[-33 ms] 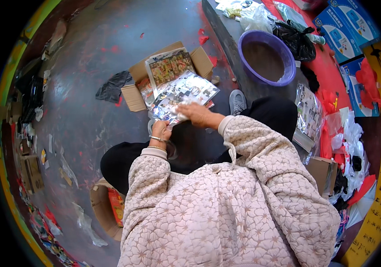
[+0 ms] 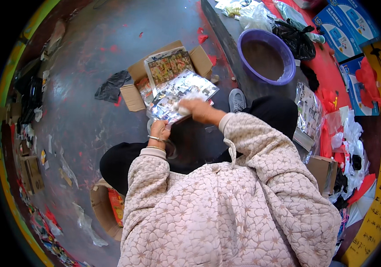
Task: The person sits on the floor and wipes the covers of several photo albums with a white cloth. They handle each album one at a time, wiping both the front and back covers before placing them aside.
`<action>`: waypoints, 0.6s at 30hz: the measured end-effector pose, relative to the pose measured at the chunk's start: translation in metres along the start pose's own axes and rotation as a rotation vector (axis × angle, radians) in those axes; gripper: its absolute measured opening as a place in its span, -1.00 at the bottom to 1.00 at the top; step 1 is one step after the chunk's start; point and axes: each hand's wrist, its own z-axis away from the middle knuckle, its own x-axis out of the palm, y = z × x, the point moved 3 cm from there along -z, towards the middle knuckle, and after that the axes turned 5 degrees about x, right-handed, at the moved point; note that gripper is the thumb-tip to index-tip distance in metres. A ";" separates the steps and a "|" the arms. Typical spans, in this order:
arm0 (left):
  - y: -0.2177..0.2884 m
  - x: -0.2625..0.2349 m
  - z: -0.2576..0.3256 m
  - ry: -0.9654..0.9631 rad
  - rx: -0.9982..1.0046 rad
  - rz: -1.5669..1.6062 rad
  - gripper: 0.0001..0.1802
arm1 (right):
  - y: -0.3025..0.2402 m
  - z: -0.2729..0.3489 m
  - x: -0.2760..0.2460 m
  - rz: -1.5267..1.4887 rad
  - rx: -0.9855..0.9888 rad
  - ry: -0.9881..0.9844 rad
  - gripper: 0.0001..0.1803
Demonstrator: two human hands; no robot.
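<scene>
A glossy printed sheet (image 2: 179,95) in clear wrap lies tilted over the person's knees, its near edge pinched in the left hand (image 2: 159,131); the right hand (image 2: 198,109) presses on its top, fingers curled. Just beyond, an open cardboard box (image 2: 133,95) holds more printed sheets (image 2: 169,66). Farther right, a purple basin (image 2: 267,57) has a brown, dusty inside.

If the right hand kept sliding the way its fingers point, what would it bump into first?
Probably nothing new at first: the right hand would run along the shiny printed sheet it already touches, then likely meet the open cardboard box. Depth is hard to judge.
</scene>
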 end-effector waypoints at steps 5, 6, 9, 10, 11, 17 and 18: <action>0.004 -0.010 -0.009 -0.071 0.098 -0.043 -0.75 | 0.110 0.036 -0.040 0.353 0.603 -0.042 -0.75; 0.007 -0.013 -0.009 -0.093 0.156 -0.085 -0.72 | 0.118 0.039 -0.047 0.361 0.770 -0.065 -0.80; 0.023 0.021 0.027 -0.028 0.271 -0.154 -0.64 | 0.123 0.043 -0.091 0.126 1.117 0.646 -0.81; 0.032 0.031 0.053 0.037 0.308 -0.165 -0.62 | 0.101 0.034 -0.116 -0.079 1.116 0.798 -0.79; 0.033 0.037 0.061 -0.002 0.309 -0.113 -0.62 | 0.095 0.026 -0.135 -0.019 0.968 1.000 -0.79; 0.028 0.046 0.074 -0.035 0.192 -0.103 -0.62 | -0.019 -0.050 -0.096 0.056 -0.072 0.931 -0.67; 0.024 0.050 0.072 -0.032 0.148 -0.148 -0.61 | -0.023 -0.057 -0.058 -0.108 -0.102 0.752 -0.58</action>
